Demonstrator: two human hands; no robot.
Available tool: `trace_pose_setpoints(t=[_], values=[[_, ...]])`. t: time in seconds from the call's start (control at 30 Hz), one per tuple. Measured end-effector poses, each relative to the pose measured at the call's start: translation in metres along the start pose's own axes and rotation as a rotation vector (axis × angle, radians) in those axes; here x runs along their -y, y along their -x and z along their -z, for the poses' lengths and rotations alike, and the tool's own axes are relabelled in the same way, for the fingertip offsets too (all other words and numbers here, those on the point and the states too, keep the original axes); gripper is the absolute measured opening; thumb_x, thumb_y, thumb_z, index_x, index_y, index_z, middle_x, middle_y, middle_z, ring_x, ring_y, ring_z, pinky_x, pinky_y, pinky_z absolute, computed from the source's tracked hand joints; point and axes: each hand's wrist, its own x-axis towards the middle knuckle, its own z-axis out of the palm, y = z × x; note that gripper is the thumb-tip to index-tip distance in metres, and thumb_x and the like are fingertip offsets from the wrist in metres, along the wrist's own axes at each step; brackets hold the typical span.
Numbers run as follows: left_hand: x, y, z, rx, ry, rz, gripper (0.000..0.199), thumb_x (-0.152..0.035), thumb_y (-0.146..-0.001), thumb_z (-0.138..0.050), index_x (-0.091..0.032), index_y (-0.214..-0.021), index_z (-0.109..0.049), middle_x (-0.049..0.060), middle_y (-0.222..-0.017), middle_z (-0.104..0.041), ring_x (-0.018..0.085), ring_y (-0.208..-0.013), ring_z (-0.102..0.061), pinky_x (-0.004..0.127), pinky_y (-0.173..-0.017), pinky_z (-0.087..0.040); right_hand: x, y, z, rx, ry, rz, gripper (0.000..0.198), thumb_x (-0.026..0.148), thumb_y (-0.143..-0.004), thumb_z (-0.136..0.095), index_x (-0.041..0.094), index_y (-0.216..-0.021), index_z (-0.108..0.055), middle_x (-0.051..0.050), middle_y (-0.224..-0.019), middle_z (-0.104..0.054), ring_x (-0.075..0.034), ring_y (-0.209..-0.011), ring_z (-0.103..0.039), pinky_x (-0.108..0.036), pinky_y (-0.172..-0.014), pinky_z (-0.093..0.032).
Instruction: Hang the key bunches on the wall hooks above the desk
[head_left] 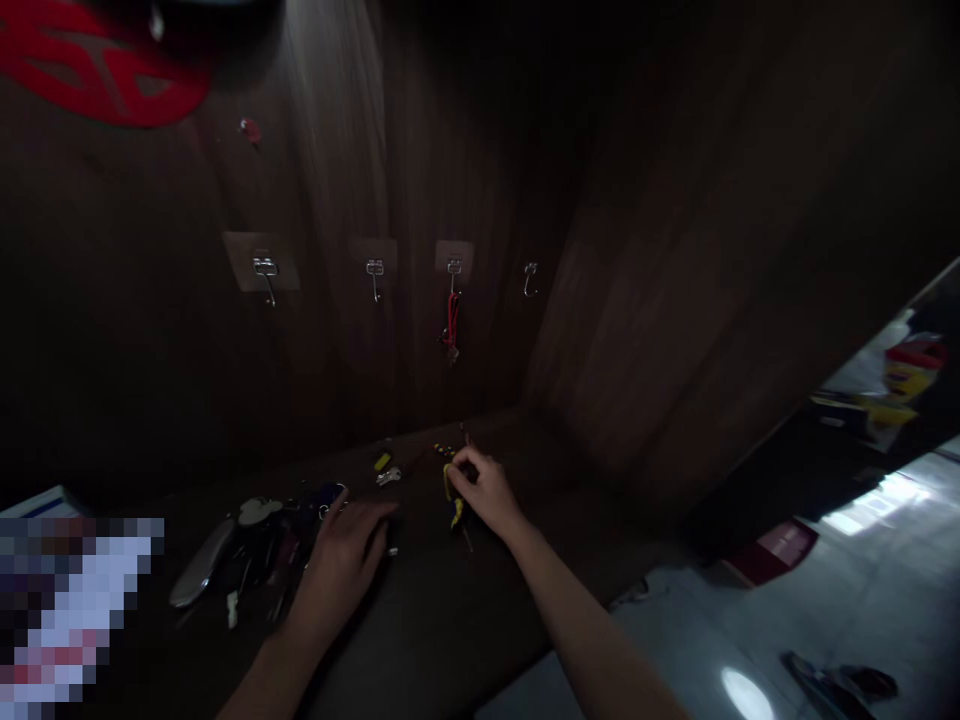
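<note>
Against the dark wood wall: four hooks in a row, the left hook [265,272], second hook [375,272], third hook [454,268] and right hook [530,280].
Hooks filled: only the third carries anything, a red-corded key bunch [451,330] hanging straight down; the other three look bare.
Surface [420,620]: dark, dim, runs along under the hooks; detail is hard to read.
Right hand [484,492]: fingers pinched on a yellow-tagged key bunch [454,505], which sits low at the surface below the third hook; whether it is lifted clear or resting I cannot tell.
Left hand [346,555]: flat, palm down, fingers spread and loose on the surface, grasping nothing that shows; its fingertips lie just beside the key pile [259,555].
Key pile: a tangle of keys and fobs left of the left hand, with a pale oval tag [201,577] and a round pale fob [259,512] on top.
Loose pieces: a small yellow tag [382,461] and a silver key [388,477] lie between the hands, nearer the wall.
Progress, as a judgement: one bunch hung, one in hand, the bulk unsorted on the surface; early going.
Elsewhere: red lattice shape [97,70] at upper left, bright floor [825,600] at lower right.
</note>
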Motion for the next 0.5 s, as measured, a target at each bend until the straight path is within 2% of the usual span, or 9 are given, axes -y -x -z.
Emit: trace_pose_setpoints(t=[0.13, 0.27, 0.37, 0.5], values=[[-0.003, -0.001, -0.005, 0.009, 0.055, 0.049, 0.026, -0.023, -0.089, -0.045, -0.025, -0.111, -0.057, 0.003, -0.103, -0.072, 0.019, -0.096, -0.066, 0.053, -0.107, -0.03, 0.006, -0.001, -0.009, 0.111, -0.517, -0.202, 0.018, 0.035, -0.074, -0.059, 0.021, -0.067, -0.051, 0.004, -0.058, -0.052, -0.012, -0.053, -0.05, -0.022, -0.051, -0.038], [-0.008, -0.002, -0.01, 0.027, 0.177, 0.134, 0.028, -0.027, -0.089, -0.047, -0.027, -0.116, -0.057, 0.003, -0.112, -0.069, 0.021, -0.105, -0.062, 0.051, -0.109, -0.028, 0.013, 0.0, -0.015, 0.244, -0.842, -0.297, 0.024, 0.04, -0.07, -0.066, 0.02, -0.066, -0.054, 0.002, -0.062, -0.056, -0.011, -0.055, -0.05, -0.021, -0.049, -0.037], [-0.016, -0.005, -0.012, 0.045, 0.327, 0.2, 0.031, -0.028, -0.087, -0.051, -0.028, -0.118, -0.057, 0.003, -0.118, -0.066, 0.023, -0.112, -0.058, 0.046, -0.105, -0.035, 0.016, 0.003, -0.017, 0.289, -0.865, -0.261, 0.024, 0.038, -0.069, -0.07, 0.018, -0.061, -0.06, 0.0, -0.071, -0.057, -0.012, -0.061, -0.051, -0.022, -0.053, -0.038], [-0.023, -0.009, -0.012, 0.076, 0.545, 0.293, 0.041, -0.022, -0.077, -0.062, -0.027, -0.118, -0.057, 0.005, -0.12, -0.064, 0.025, -0.112, -0.057, 0.04, -0.099, -0.041, 0.021, 0.005, -0.018, 0.307, -0.737, -0.167, 0.02, 0.039, -0.072, -0.069, 0.02, -0.065, -0.073, -0.002, -0.08, -0.057, -0.015, -0.078, -0.053, -0.027, -0.072, -0.041]])
